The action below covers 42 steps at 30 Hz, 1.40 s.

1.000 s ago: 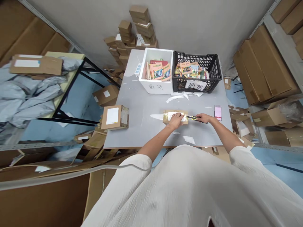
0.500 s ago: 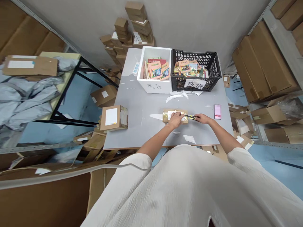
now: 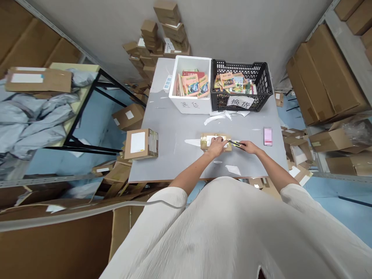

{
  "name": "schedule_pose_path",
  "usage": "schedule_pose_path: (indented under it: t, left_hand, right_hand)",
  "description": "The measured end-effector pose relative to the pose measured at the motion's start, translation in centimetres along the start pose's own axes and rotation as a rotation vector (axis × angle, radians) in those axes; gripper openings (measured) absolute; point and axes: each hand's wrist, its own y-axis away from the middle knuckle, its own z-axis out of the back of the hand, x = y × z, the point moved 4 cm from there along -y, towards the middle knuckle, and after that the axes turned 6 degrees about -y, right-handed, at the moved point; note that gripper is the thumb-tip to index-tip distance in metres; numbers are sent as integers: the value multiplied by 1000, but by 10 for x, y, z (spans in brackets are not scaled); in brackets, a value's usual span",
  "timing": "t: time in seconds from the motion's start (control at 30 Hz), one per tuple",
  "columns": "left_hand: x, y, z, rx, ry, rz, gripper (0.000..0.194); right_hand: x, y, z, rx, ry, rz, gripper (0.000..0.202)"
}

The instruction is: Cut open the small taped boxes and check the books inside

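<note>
A small cardboard box (image 3: 204, 142) bound with shiny tape lies on the grey table, a white label on its top. My left hand (image 3: 216, 146) rests over the box with its fingers bent down on the label, holding it in place. From the right, my right hand (image 3: 249, 147) is closed around a slim black-and-yellow tool (image 3: 236, 143), too small to tell its exact kind. The tool's far end reaches the right end of the box, close to my left fingertips.
A white foam box (image 3: 190, 106) and a black crate (image 3: 240, 101), both holding booklets, stand at the table's back. A larger carton (image 3: 136, 144) sits at left, a pink-screened phone (image 3: 267, 136) at right. Paper scraps (image 3: 233, 169) lie about the table (image 3: 168, 128).
The view has shifted very slightly. Both hands keep nearly the same place at the box, and the tool in my right hand has tilted a little.
</note>
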Motion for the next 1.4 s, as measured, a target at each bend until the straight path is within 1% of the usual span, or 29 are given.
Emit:
schedule_pose_path:
  t: [0.07, 0.2, 0.27, 0.4, 0.53, 0.6, 0.67, 0.73, 0.8, 0.87, 0.97, 1.1, 1.23, 1.4]
  left_hand:
    - [0, 1, 0, -1, -3, 3, 60]
    - [1, 3, 1, -3, 5, 0, 62]
    - [1, 4, 2, -3, 4, 5, 61]
    - [0, 3, 2, 7, 18, 16, 60]
    - [-4, -1, 5, 23, 53, 39, 70]
    - [-10, -2, 7, 12, 62, 68, 74]
    - [-16, -3, 9, -16, 58, 92, 71]
    - [-24, -5, 9, -38, 40, 96, 63]
    - [-31, -7, 9, -50, 24, 73, 55]
    - [-34, -9, 8, -49, 25, 57, 50]
    - [-35, -13, 6, -30, 38, 70, 52]
    - [-33, -16, 5, -18, 61, 96, 58]
    - [-33, -14, 2, -39, 99, 111, 62]
    - [-30, -11, 1, -72, 129, 110, 64]
  right_hand:
    - [2, -3, -1, 2, 7, -19, 32]
    - [-1, 1, 3, 99, -18, -97, 32]
    - [-4, 7, 7, 126, -22, -108, 33]
    - [-8, 14, 12, 131, -1, -98, 33]
    - [-7, 15, 13, 67, 22, -102, 30]
    - [-6, 16, 14, 41, 21, -114, 29]
    - [-5, 19, 14, 43, 19, -133, 27]
    - [-4, 20, 16, 29, 31, -145, 26]
    - [-4, 21, 19, -1, 57, -132, 25]
    - [-4, 20, 22, -28, 90, -104, 24]
    - [-6, 17, 27, -79, 141, -65, 25]
    - [-10, 12, 34, -167, 187, -26, 32]
    - [-11, 4, 28, -141, 270, 11, 34]
    - [-5, -12, 16, -88, 357, 10, 34]
